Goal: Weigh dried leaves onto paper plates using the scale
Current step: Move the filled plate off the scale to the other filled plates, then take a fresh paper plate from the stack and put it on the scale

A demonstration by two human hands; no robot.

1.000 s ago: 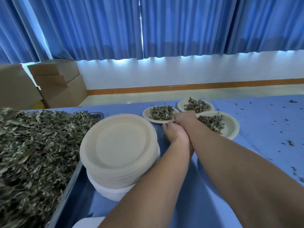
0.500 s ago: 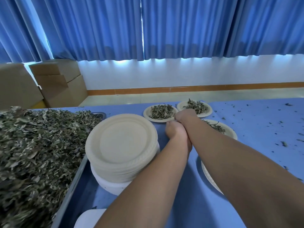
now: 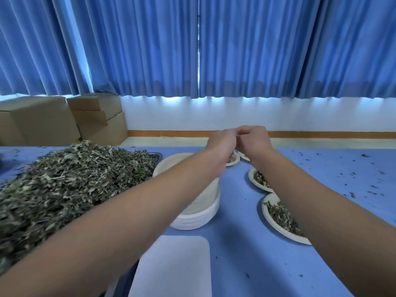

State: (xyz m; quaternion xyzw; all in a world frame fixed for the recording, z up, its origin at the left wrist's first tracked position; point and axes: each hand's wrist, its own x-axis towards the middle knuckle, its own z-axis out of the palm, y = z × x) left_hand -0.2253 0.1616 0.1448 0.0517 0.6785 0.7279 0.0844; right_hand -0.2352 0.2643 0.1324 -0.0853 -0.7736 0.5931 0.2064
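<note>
Head view: at frame centre the left hand [image 3: 220, 142] and right hand [image 3: 254, 139] meet, fingers curled; whether they pinch anything I cannot tell. Leaf-filled paper plates [image 3: 264, 211] sit below and right of them, the dried-leaf heap [image 3: 64, 185] lies at left, the plate stack [image 3: 205, 213] is under the left forearm, and the white scale [image 3: 171, 266] is at bottom centre.

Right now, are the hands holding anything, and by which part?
Cannot tell: left hand and right hand meet above the far plates, fingers curled away from view, hiding any contents.

The leaf pile [image 3: 70, 185] is heaped left of the plate stack [image 3: 201, 213]; filled plates [image 3: 263, 210] are set to its right, the scale [image 3: 173, 269] before it.
</note>
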